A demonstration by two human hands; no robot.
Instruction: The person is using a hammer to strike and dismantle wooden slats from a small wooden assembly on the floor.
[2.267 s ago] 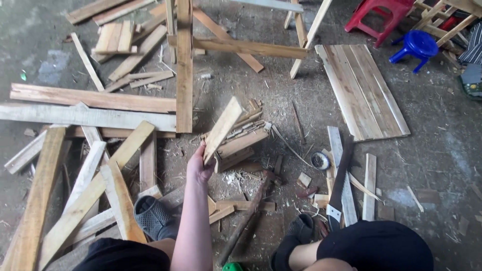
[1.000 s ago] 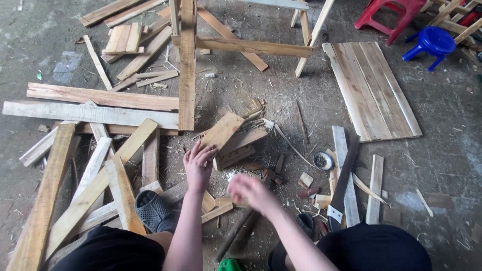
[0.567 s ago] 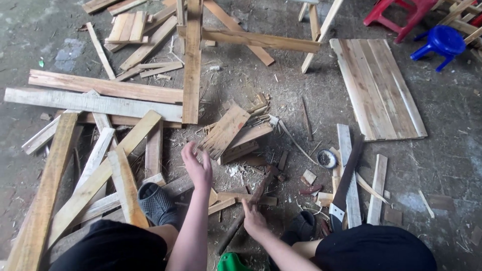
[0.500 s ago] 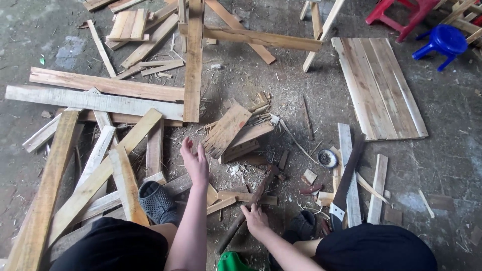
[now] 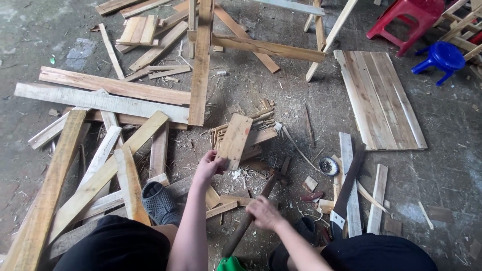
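On the far left I see long planks [image 5: 100, 100] lying crossed on the concrete floor [image 5: 30, 45], loosely heaped, with my sandalled foot [image 5: 159, 202] set among them. Moving right, my left hand [image 5: 210, 165] has its grip closed on the near end of a short wooden board [image 5: 234, 140], which rests tilted on a small pile of offcuts [image 5: 258, 131]; holding the low end seems to steady it on that pile. Just beside it, my right hand [image 5: 263, 213] is wrapped around the wooden handle of a hammer [image 5: 256, 203], its dark head lying on the floor near the shavings below the board. Further right lie a handsaw [image 5: 344, 188] across a pale strip, a small round tin [image 5: 329, 165], then a joined slat panel [image 5: 379, 98] flat on the floor, well apart, and plastic stools [image 5: 442, 55] beyond
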